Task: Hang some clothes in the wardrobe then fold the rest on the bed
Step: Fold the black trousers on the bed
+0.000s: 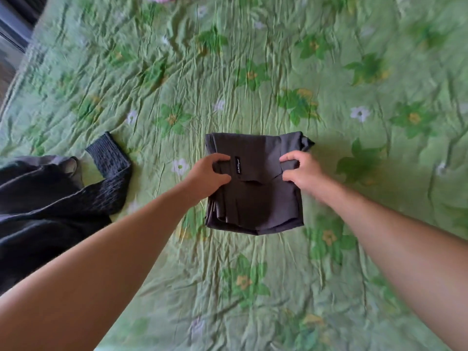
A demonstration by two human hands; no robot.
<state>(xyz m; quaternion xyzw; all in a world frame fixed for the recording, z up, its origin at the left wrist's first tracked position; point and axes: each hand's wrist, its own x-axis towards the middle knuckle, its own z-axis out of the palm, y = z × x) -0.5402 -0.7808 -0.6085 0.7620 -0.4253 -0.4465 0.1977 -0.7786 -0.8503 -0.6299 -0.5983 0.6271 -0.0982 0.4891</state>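
A small black label [238, 166] on the folded dark grey garment [255, 198] carries white script (too fine to read). The garment lies mid-bed [253, 72]. The left hand [210, 173] and right hand [301, 171] curl their fingers [291, 158] round its upper fold, pinching it at 9 and 3 o'clock. A heap of black clothes [38, 198] lies at 9 o'clock, well apart.

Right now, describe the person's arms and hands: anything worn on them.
The left forearm and right forearm are bare as far up as the view reaches: no sleeves, watch or bracelet. The left hand and right hand are ungloved; no ring is visible.
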